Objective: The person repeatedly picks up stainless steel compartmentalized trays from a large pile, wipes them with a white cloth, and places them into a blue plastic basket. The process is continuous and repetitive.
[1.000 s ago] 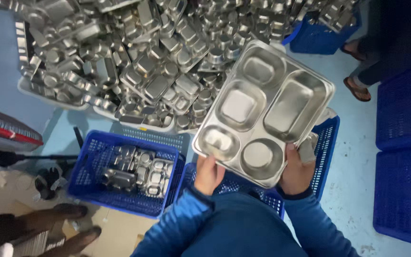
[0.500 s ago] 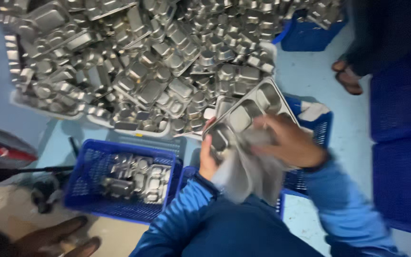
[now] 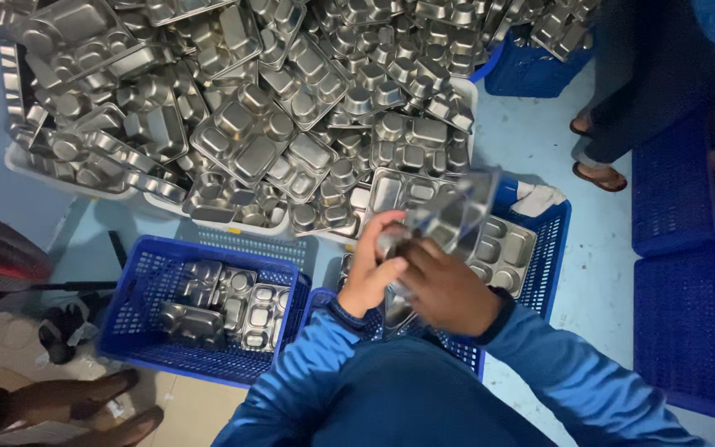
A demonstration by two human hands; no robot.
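From the head camera, both hands hold one shiny metal tray, tipped up on its edge and blurry. The left hand grips its near end; the right hand wraps it from below. Its long side points up and away, over the blue crate. It is smooth, hard steel with dents.

- Heap of stainless-steel compartment trays, across the floor's far edge.
- Blue plastic crate with several trays, floor's near-left part.
- Stacked blue crates, floor's right edge.
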